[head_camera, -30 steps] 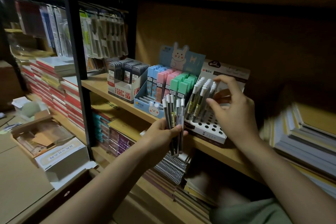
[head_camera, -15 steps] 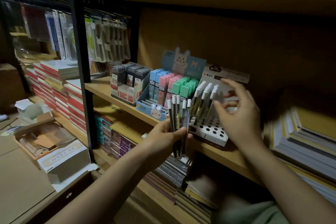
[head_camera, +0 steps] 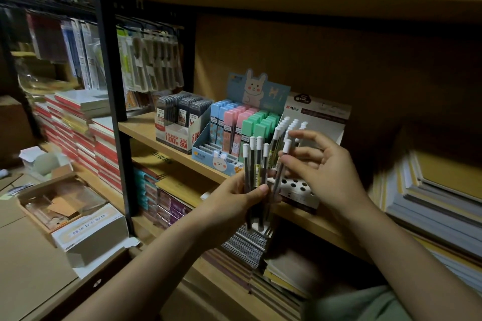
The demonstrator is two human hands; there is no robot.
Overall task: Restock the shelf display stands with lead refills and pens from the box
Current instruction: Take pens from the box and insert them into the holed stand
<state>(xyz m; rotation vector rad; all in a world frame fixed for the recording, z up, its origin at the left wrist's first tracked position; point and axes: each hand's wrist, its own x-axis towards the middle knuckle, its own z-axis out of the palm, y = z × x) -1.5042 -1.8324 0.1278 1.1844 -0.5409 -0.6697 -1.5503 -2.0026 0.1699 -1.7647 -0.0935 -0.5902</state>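
Now left hand (head_camera: pixel 232 206) grips pen bundle (head_camera: pixel 254 177); right hand (head_camera: pixel 323 172) pinches one pen (head_camera: pixel 283 164). Risk: loose grip spills bundle; misaimed tip misses stand hole (head_camera: pixel 293 185).

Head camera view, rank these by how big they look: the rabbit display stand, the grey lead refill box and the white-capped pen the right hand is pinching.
1. rabbit display stand
2. grey lead refill box, though it sits farther back, so the gap is unsure
3. white-capped pen, pinched by the right hand

Blurred book stack (head_camera: pixel 427 206), cut off right
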